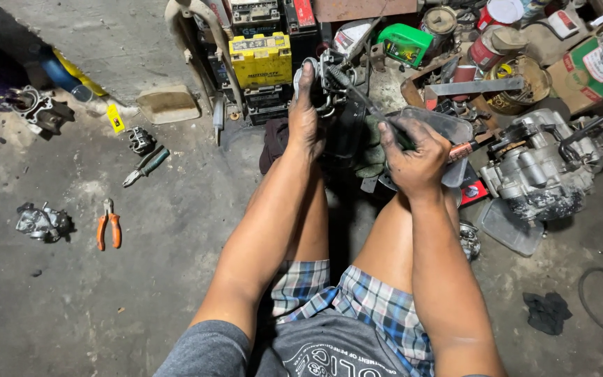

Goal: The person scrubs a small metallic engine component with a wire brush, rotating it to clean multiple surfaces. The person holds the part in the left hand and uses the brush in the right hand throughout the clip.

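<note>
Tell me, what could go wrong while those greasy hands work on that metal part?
The left hand steadies the metal part while the right hand pokes it with a thin tool. Greasy fingers might slip, and the tool could jab the other hand. Loose pliers on the floor might get stepped on.

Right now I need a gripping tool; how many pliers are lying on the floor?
2. Orange-handled pliers lie on the concrete at left; dark green-handled pliers lie farther up, near a small metal part. More may be hidden in the clutter at upper right.
</note>
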